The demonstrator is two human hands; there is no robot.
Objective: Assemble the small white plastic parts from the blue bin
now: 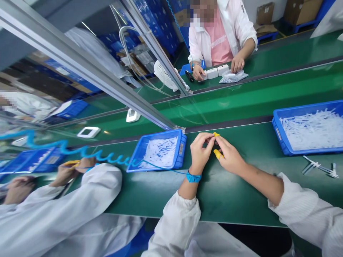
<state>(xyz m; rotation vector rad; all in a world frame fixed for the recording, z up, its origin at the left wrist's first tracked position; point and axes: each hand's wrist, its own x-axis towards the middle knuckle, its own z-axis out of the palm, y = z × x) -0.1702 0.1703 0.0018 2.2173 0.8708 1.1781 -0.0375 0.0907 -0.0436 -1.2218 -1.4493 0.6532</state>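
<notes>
My left hand (201,150) has its thumb and fingers pinched together over the green worktop; whatever sits between the tips is too small or hidden to name. Around the left wrist is a blue wrist strap (193,177) with a cord attached. My right hand (230,157) meets it from the right, a fingertip touching the left fingertips. Its thumb stands apart lower down, and no object shows in its grasp. Yellow finger cots (218,154) cover the right thumb and a right fingertip.
Blue trays of small white plastic pieces stand left (182,151) and right (281,141). Loose white pieces (312,164) lie below the right one. A coiled blue cord (99,154) crosses left, by a co-worker's sleeve (99,185). Behind a metal post (150,39), another person handles white devices (213,73).
</notes>
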